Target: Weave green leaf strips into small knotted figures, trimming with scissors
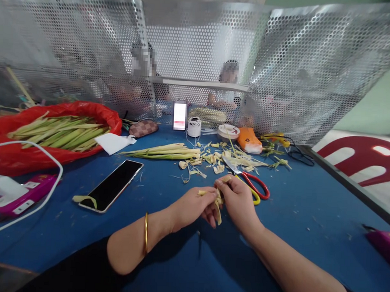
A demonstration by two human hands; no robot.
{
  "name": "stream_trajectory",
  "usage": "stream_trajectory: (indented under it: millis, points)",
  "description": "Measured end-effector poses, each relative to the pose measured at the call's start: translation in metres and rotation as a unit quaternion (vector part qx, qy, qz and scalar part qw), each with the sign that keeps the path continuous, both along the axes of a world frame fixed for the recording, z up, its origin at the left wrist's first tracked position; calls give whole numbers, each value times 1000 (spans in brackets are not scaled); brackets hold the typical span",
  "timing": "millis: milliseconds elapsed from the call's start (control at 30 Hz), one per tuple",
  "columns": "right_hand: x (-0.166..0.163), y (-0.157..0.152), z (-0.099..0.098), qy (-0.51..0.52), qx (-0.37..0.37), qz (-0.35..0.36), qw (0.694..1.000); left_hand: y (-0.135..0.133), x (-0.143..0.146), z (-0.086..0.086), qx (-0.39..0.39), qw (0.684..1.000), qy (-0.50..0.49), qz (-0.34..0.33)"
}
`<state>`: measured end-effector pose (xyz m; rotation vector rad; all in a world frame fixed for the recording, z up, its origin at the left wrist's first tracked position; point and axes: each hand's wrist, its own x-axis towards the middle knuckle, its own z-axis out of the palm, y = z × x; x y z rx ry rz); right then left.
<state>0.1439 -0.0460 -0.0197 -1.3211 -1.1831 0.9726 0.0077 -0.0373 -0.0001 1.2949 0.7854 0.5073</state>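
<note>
Pinched just below and right of frame centre, between closed fingertips of bare left hand (192,205) and bare right hand (239,200): pale yellow, folded strip of plant leaf (218,213), with one end hanging near-vertical, lengthwise toward frame bottom, equally near both hands.

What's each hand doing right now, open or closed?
Left hand: closed, holding pale plant strips between thumb and fingers.
Right hand: closed, pinching the same bunch.

Perforated sheeting (199,43) backs the blue table (302,202) — green wall (381,94) beyond.
</note>
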Motion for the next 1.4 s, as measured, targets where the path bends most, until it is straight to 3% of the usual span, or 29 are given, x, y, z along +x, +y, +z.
stream_trajectory:
  millis: [167,333,467,600,933,1133,1400]
  points:
    - [4,6,2,-8,0,-5,1000,-1,0,0,-8,1000,-12,10]
    - [16,9,12,-101,113,-120,981,3,-3,2,-46,987,-51,143]
    - [11,-4,18,-230,79,-1,970,8,-6,5,-55,966,-113,228]
    - [1,-12,12,-301,102,56,946,8,-5,7,-60,960,-167,214]
    - [-5,-14,16,-260,154,77,950,6,-1,3,-61,946,-189,256]
    - [-5,-13,12,-285,163,47,944,4,1,2,-53,954,-210,206]
    - [-8,-18,12,-337,202,81,916,4,3,-2,-88,935,-207,275]
